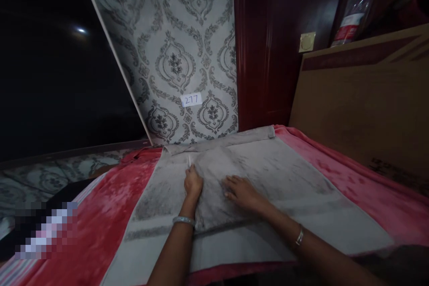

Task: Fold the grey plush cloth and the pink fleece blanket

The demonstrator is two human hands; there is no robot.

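A large grey towel point(288, 165) with lighter bands is spread over a red and pink plush blanket point(114, 205). On its middle lies a smaller rumpled grey cloth point(214, 205); whether it is a separate piece or a folded part of the towel I cannot tell. My left hand point(193, 181) is closed at this cloth's left edge, pinching it near a small white strip. Resting on the cloth's right side is my right hand point(243, 192), fingers stretched out and palm down. The towel's far edge is rolled or folded over.
Behind the blanket stands a patterned wall with a paper marked 277 point(191, 99). A large dark screen point(60, 62) is at the left. On the right, a cardboard box point(362, 111) leans near a dark red door panel point(258, 44), with a plastic bottle point(353, 18) above it.
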